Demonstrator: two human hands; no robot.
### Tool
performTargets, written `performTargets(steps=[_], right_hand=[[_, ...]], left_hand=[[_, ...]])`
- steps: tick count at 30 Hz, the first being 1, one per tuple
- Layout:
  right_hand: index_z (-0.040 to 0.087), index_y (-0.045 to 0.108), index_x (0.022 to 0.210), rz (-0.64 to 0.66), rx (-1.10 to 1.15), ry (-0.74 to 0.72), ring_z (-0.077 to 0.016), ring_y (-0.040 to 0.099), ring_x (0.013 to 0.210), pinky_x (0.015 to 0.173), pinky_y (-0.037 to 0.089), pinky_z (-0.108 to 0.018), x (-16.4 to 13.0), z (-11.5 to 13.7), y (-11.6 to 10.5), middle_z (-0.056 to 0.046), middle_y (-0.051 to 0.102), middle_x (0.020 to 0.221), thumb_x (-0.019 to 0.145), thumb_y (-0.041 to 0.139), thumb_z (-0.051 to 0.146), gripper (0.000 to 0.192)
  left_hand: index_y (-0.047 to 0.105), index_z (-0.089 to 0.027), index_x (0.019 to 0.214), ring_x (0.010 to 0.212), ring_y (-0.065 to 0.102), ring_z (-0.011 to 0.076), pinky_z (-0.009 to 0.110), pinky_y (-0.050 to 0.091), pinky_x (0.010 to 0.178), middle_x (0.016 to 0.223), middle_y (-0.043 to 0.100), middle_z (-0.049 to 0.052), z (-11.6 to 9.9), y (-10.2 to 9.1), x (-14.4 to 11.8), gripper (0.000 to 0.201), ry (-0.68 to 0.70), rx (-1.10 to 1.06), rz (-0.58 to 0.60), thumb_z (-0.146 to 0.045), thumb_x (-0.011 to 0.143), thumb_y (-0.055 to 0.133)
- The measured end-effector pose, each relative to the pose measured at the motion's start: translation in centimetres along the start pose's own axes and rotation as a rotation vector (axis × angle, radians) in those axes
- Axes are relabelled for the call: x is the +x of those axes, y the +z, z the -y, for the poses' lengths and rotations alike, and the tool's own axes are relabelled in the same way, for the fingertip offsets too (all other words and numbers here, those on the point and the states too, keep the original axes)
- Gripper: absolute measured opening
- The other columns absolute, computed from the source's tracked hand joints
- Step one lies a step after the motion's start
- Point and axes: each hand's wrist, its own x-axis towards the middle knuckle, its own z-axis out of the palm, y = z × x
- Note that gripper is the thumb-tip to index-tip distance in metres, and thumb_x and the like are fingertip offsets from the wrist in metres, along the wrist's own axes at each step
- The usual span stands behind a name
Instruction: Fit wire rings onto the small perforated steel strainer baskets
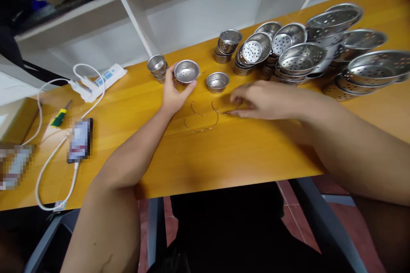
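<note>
My left hand (175, 96) is wrapped round a small perforated metal strainer cup (186, 71), thumb at its front and fingers at its left side. Just right of that cup stands another small strainer cup (218, 82) on the table. My right hand (251, 98) is closed, with thumb and fingers curled at the end of a thin curved wire (224, 113). A larger bent wire (201, 130) and a shorter one beside it lie on the table in front of the cups. Part of the wire at my right fingers is hidden.
Stacks of perforated strainer baskets (301, 57) fill the right back of the yellow table (198, 170). Behind my left hand is a short stack of cups (156, 65). On the left lie a power strip (109, 79), a screwdriver (60, 115) and a phone (80, 140) on a white cable.
</note>
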Motion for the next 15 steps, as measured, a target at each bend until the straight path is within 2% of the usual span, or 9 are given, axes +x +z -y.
performTargets(steps=[2,5,10,15], right_hand=[[0.023,0.082,0.116,0.104,-0.086,0.01,-0.0325,0.082,0.099,0.082,0.051,-0.043,0.1,-0.2,0.4,-0.013,0.09,0.12,0.112,0.081,0.038,0.015],[0.024,0.081,0.107,0.11,-0.11,-0.006,-0.0309,0.082,0.102,0.078,0.046,-0.039,0.6,-0.1,1.2,-0.011,0.09,0.12,0.111,0.077,0.025,0.007],[0.024,0.082,0.096,0.197,-0.122,0.098,-0.026,0.072,0.081,0.074,0.041,-0.04,0.7,0.9,0.7,-0.007,0.085,0.096,0.108,0.073,0.017,0.017],[0.024,0.079,0.09,0.274,-0.132,0.168,-0.0238,0.066,0.071,0.068,0.04,-0.039,0.5,1.3,0.1,-0.006,0.082,0.087,0.102,0.081,0.015,0.015]], left_hand=[[0.046,-0.039,0.174,0.167,0.074,0.0402,0.064,0.064,0.143,0.174,0.069,0.016,1.7,-0.2,0.7,0.105,-0.035,-0.02,-0.095,-0.099,0.099,0.088],[0.044,-0.04,0.175,0.164,0.075,0.0396,0.064,0.063,0.143,0.17,0.069,0.016,3.0,-0.2,1.2,0.11,-0.064,-0.057,-0.166,-0.106,0.096,0.084],[0.041,-0.042,0.177,0.163,0.075,0.0382,0.061,0.064,0.141,0.17,0.067,0.016,3.0,0.2,1.0,0.114,-0.037,-0.03,-0.166,-0.114,0.094,0.075],[0.043,-0.041,0.176,0.164,0.074,0.0391,0.061,0.064,0.139,0.173,0.065,0.016,2.5,0.1,0.6,0.11,-0.024,-0.029,-0.136,-0.108,0.097,0.079]])
